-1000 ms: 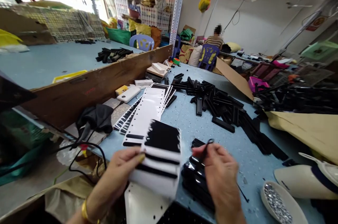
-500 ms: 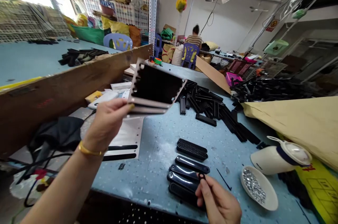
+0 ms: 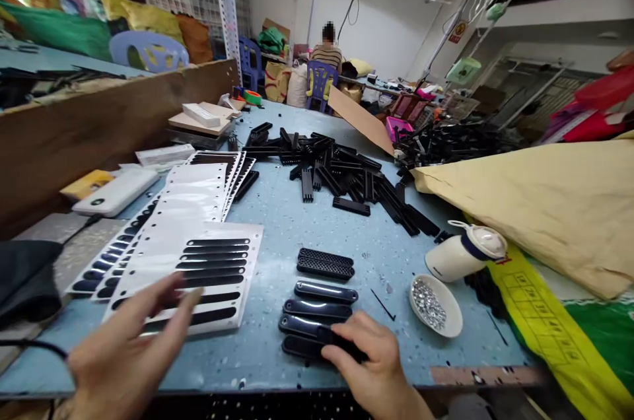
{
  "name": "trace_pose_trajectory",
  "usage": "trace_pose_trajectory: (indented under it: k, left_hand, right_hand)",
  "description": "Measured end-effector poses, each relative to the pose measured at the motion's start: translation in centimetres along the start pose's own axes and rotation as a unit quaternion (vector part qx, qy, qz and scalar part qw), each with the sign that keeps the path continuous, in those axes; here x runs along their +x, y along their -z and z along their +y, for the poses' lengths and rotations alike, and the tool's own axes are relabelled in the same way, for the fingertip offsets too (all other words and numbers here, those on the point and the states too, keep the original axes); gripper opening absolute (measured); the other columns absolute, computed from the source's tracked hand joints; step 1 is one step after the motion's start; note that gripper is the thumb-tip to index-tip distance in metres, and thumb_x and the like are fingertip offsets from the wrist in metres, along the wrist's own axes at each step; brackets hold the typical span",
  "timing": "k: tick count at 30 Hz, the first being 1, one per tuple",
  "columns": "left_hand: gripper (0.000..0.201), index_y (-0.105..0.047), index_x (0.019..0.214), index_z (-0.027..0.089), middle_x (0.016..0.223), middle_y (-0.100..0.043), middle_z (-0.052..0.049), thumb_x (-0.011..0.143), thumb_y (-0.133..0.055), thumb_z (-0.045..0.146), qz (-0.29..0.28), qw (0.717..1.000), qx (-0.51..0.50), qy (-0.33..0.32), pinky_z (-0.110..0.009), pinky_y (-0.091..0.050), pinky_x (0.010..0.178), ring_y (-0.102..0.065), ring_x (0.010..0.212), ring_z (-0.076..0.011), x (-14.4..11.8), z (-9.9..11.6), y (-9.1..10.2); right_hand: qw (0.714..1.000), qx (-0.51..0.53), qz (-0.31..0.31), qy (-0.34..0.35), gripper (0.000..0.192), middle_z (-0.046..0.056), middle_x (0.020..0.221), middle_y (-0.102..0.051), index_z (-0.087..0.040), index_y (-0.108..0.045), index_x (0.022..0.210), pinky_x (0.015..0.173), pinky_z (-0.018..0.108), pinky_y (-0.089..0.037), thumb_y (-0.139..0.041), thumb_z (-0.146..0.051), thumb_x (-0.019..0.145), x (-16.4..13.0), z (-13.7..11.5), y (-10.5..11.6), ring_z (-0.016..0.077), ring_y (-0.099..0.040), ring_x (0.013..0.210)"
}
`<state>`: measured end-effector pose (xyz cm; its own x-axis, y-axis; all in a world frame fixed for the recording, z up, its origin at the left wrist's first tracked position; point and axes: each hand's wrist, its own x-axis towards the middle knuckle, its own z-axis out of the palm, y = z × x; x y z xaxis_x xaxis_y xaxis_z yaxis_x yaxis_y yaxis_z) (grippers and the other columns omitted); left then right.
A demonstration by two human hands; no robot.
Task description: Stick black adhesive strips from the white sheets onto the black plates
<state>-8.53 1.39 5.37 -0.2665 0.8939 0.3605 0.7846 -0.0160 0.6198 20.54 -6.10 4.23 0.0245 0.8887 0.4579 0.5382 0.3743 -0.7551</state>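
- right hand (image 3: 369, 367): fingers curled down onto the nearest of the black oblong parts (image 3: 317, 317) in the short row at the table's front edge; pressing or pinching it, can't tell which
- left hand (image 3: 126, 347): fingers spread and loose, holding nothing, hovering over the near corner of the white sticker sheet (image 3: 198, 278); blurred, contact unclear
- sticker sheet lies flat on the blue table (image 3: 277, 222), black strips across it, more sheets fanned out behind
- ribbed black part (image 3: 325, 263) just beyond the row
- right of row: white dish of small shiny bits (image 3: 436, 306), then a white jug (image 3: 465, 251) on its side
- further back: loose pile of black parts (image 3: 337, 169)
- far end: a person seated at another table (image 3: 327, 53)
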Motion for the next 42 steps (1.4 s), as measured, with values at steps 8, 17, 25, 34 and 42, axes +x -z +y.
trace_pose_trajectory:
  k: [8, 17, 25, 34, 42]
  left_hand:
    - [0.028, -0.061, 0.064, 0.017, 0.052, -0.061, 0.002, 0.078, -0.063, 0.041, -0.483, 0.787, -0.371, 0.097, -0.021, -0.042, 0.048, -0.055, 0.046, -0.0109, -4.2, 9.2, -5.3]
    - [0.027, -0.067, 0.067, 0.017, 0.055, -0.064, 0.001, 0.076, -0.067, 0.043, -0.479, 0.805, -0.339, 0.091, -0.021, -0.045, 0.046, -0.057, 0.046, -0.0119, -2.4, 8.6, -7.0]
    - [0.022, -0.072, 0.091, 0.020, 0.089, -0.078, -0.005, 0.083, -0.056, 0.034, -0.227, 0.936, -0.134, -0.235, -0.032, -0.058, 0.075, -0.073, 0.082, -0.0228, -0.1, 7.1, -10.2]
    - [0.023, -0.072, 0.085, 0.023, 0.079, -0.078, 0.000, 0.085, -0.052, 0.035, -0.291, 0.924, -0.110, -0.224, -0.025, -0.058, 0.064, -0.074, 0.071, -0.0191, 0.2, 5.4, -10.9]
    - [0.027, -0.070, 0.095, 0.019, 0.081, -0.078, -0.004, 0.079, -0.052, 0.033, -0.291, 0.938, -0.098, -0.161, -0.029, -0.056, 0.064, -0.072, 0.069, -0.0208, 1.9, 6.3, -12.8]
  right_hand:
    - [0.996, -0.059, -0.002, 0.062, 0.018, 0.005, 0.064, -0.059, -0.016, -0.074, 0.090, 0.051, 0.033, -0.045, -0.061, -0.029, 0.088, 0.7, -1.0, -0.5, 0.0191, -0.056, 0.058]
    - [0.998, -0.033, 0.042, 0.041, 0.019, 0.008, 0.074, -0.067, -0.013, -0.073, 0.101, 0.054, 0.030, -0.052, -0.064, -0.012, 0.084, -0.5, 1.4, 3.1, 0.0188, -0.063, 0.064]
    - [0.989, 0.014, 0.065, -0.133, 0.011, 0.006, 0.078, -0.072, -0.018, -0.076, 0.086, 0.067, 0.032, -0.054, -0.070, -0.015, 0.077, 2.8, 5.6, 3.6, 0.0198, -0.068, 0.073]
    - [0.991, 0.018, 0.015, -0.131, 0.014, 0.005, 0.080, -0.073, -0.020, -0.076, 0.087, 0.068, 0.032, -0.054, -0.069, -0.014, 0.076, 2.9, 6.9, 2.5, 0.0191, -0.067, 0.074]
    - [0.995, -0.049, 0.008, -0.082, 0.009, 0.006, 0.079, -0.069, -0.018, -0.073, 0.085, 0.067, 0.032, -0.054, -0.067, -0.017, 0.079, 5.3, 8.7, 2.5, 0.0193, -0.065, 0.073]
